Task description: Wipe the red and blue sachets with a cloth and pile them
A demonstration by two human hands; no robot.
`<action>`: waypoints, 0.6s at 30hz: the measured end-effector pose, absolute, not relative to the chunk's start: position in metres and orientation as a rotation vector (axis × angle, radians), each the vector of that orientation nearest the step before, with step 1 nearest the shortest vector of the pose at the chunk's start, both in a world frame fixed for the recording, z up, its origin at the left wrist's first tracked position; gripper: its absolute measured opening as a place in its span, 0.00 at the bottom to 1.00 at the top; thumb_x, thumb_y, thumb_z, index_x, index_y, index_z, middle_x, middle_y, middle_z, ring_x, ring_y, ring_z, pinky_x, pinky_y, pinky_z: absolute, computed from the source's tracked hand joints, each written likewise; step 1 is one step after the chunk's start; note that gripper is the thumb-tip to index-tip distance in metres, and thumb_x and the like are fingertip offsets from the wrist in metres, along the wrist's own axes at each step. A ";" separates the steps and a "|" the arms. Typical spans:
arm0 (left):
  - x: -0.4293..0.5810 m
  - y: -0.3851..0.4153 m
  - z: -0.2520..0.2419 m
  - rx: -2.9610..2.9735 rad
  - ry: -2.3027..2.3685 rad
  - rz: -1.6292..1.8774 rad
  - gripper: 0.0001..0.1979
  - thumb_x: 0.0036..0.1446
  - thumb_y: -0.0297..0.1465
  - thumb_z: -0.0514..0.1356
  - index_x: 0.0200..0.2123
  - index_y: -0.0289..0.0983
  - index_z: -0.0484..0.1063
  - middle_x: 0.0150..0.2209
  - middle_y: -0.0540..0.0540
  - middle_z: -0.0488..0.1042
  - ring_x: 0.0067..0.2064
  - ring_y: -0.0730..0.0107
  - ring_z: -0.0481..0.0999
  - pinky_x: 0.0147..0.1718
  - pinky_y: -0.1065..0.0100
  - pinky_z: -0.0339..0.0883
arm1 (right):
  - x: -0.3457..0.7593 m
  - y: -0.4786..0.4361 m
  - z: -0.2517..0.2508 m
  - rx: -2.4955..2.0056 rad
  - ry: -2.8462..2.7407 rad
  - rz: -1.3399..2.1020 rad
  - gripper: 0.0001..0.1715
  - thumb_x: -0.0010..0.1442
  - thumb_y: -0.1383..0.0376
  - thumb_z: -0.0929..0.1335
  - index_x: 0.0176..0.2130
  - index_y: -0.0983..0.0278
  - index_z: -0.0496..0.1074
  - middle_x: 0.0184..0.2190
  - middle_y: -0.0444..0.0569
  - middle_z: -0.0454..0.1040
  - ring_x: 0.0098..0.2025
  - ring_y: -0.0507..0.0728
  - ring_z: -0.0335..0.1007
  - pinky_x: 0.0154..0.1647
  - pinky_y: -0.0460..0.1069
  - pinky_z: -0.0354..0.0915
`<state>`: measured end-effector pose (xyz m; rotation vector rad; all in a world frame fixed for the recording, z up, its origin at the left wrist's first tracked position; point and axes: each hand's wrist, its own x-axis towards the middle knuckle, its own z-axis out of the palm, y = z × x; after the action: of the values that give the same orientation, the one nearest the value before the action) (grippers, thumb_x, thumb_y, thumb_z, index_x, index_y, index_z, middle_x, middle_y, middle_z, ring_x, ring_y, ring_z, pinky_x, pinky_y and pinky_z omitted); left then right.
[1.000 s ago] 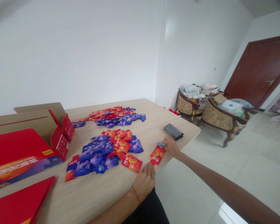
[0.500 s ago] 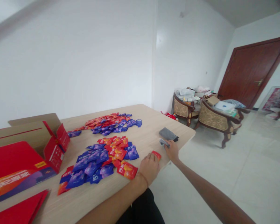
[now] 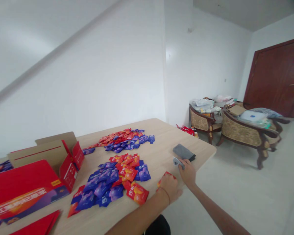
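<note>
Near the table's front edge, my left hand [image 3: 168,186] is closed over a red packet [image 3: 173,175] and presses it against the tabletop; the hand covers most of the packet. My right hand [image 3: 188,173] grips a small grey-and-white object [image 3: 177,161] whose kind I cannot make out. Just beyond the right hand lies a folded dark grey cloth [image 3: 183,151]. To the left of my left hand is a pile of blue packets [image 3: 101,182] and red packets [image 3: 127,172], with one red packet [image 3: 136,192] closest to the hand.
Farther back lies another pile of red and blue packets [image 3: 123,138]. An open red carton [image 3: 26,182] stands at the left, with a red folded card [image 3: 39,225] before it. Beyond the wooden table [image 3: 159,130] are loaded armchairs [image 3: 245,130] and a brown door [image 3: 274,75].
The view has shifted, so the table and piles sit lower and farther right. My left hand now covers more of the red packet. My right hand still grips the small object beside the cloth.
</note>
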<state>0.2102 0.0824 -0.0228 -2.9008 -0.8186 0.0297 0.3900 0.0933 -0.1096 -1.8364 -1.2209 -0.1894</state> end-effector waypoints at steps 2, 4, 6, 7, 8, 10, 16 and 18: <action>0.211 0.078 -0.031 -2.858 -0.761 0.031 0.28 0.58 0.52 0.68 0.40 0.28 0.82 0.40 0.30 0.82 0.45 0.44 0.82 0.45 0.50 0.76 | 0.389 0.094 -0.110 -1.847 -1.212 -0.203 0.21 0.66 0.63 0.62 0.52 0.61 0.79 0.49 0.56 0.77 0.46 0.63 0.76 0.49 0.55 0.68; 0.208 0.072 -0.044 -2.837 -0.687 0.015 0.23 0.62 0.45 0.68 0.44 0.28 0.80 0.42 0.33 0.82 0.46 0.48 0.82 0.44 0.54 0.76 | 0.388 0.094 -0.111 -1.860 -1.201 -0.220 0.21 0.66 0.62 0.62 0.52 0.60 0.79 0.49 0.56 0.77 0.46 0.62 0.76 0.48 0.54 0.68; 0.201 0.064 -0.058 -2.815 -0.580 -0.056 0.11 0.67 0.33 0.64 0.46 0.30 0.77 0.42 0.37 0.81 0.44 0.55 0.82 0.38 0.60 0.76 | 0.388 0.094 -0.112 -1.864 -1.200 -0.241 0.21 0.66 0.62 0.62 0.52 0.60 0.79 0.49 0.55 0.77 0.46 0.62 0.76 0.48 0.54 0.68; 0.197 0.060 -0.063 -2.791 -0.505 -0.108 0.07 0.68 0.29 0.62 0.45 0.31 0.76 0.41 0.39 0.81 0.42 0.57 0.83 0.35 0.63 0.74 | 0.387 0.094 -0.113 -1.864 -1.200 -0.253 0.21 0.66 0.63 0.62 0.52 0.61 0.79 0.48 0.55 0.77 0.46 0.61 0.76 0.48 0.53 0.68; 0.192 0.056 -0.067 -2.758 -0.421 -0.169 0.05 0.68 0.27 0.61 0.44 0.31 0.75 0.38 0.41 0.81 0.39 0.59 0.83 0.31 0.64 0.73 | 0.387 0.095 -0.113 -1.863 -1.197 -0.265 0.21 0.66 0.63 0.62 0.52 0.61 0.79 0.48 0.55 0.77 0.45 0.61 0.76 0.48 0.53 0.67; 0.182 0.049 -0.067 -2.691 -0.258 -0.292 0.04 0.68 0.27 0.63 0.42 0.32 0.73 0.34 0.44 0.79 0.33 0.62 0.81 0.25 0.65 0.68 | 0.387 0.095 -0.114 -1.862 -1.188 -0.286 0.21 0.67 0.63 0.62 0.51 0.63 0.79 0.47 0.54 0.77 0.44 0.60 0.75 0.47 0.52 0.67; 0.153 0.048 -0.015 -2.655 0.189 -0.393 0.07 0.70 0.27 0.61 0.36 0.36 0.69 0.31 0.50 0.73 0.33 0.67 0.77 0.27 0.63 0.65 | 0.388 0.095 -0.117 -1.850 -1.178 -0.303 0.20 0.67 0.61 0.63 0.50 0.61 0.79 0.48 0.52 0.77 0.42 0.58 0.75 0.43 0.50 0.66; 0.145 0.057 0.002 -2.652 0.216 -0.366 0.08 0.71 0.27 0.60 0.35 0.36 0.70 0.31 0.50 0.73 0.33 0.68 0.76 0.27 0.63 0.63 | 0.389 0.095 -0.118 -1.864 -1.183 -0.310 0.20 0.67 0.60 0.63 0.50 0.61 0.79 0.48 0.53 0.77 0.42 0.58 0.75 0.42 0.51 0.66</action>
<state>0.1453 0.0575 0.0016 -2.6520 0.2160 -0.3655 0.3890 0.0950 -0.1182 -1.8645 -1.1834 -0.3103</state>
